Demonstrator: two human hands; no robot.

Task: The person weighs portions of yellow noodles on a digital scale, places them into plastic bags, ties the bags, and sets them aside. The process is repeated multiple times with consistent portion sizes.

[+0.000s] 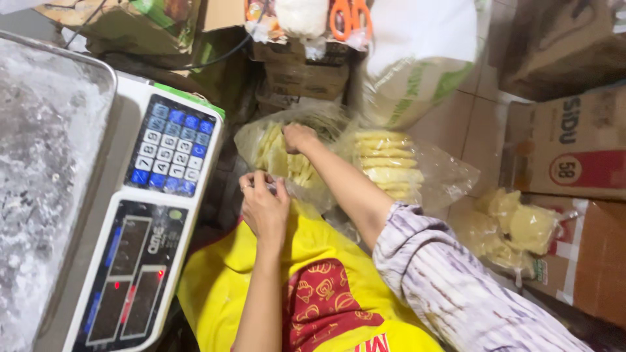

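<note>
Left hand (264, 207) pinching clear bag (261, 146) rim, right hand (298, 137) inside grasping pale yellow crackers (287, 163), brown cartons (574, 140) right

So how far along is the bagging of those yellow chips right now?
Done: a filled clear bag lies beside the open one, and another packed bag rests on the boxes at the far right. In hand: the right hand reaches into the open bag of yellow pieces while the left hand grips its near edge. Left: that bag is unsealed, and the scale tray holds no bag.
</note>
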